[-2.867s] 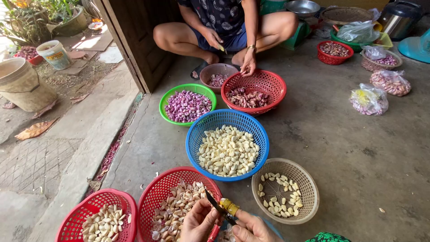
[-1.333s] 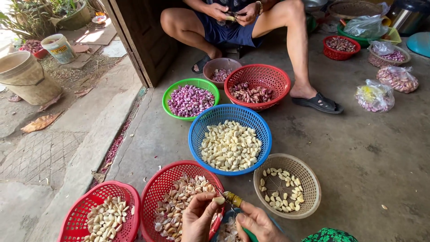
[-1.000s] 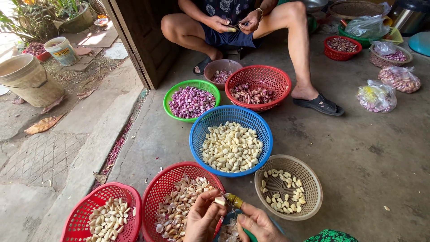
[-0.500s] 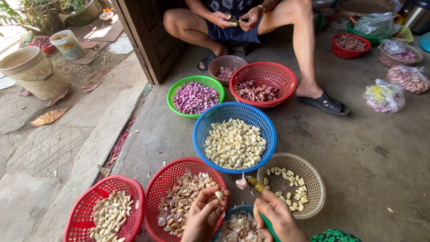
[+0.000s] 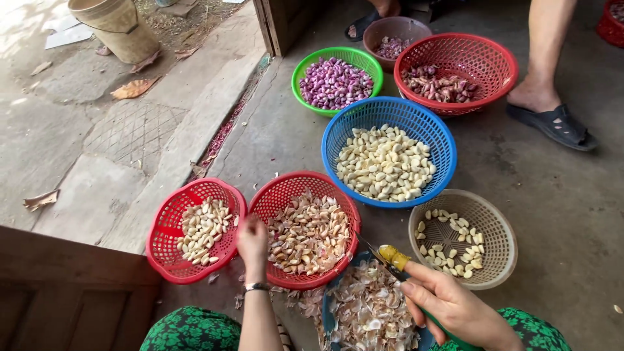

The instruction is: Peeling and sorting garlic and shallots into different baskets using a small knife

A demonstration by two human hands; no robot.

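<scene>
Reaching over one red basket, left hand fingers unclear; right hand fingers grip one knife.

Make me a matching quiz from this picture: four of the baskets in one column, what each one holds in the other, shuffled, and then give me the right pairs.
Baskets:
1. green basket
2. blue basket
3. tan basket
4. far red basket

Contents:
A. heaped full of pale peeled cloves
B. purple bulbs
C. a thin scatter of pale cloves
D. dark reddish-brown pieces

Pairs: 1-B, 2-A, 3-C, 4-D
</scene>
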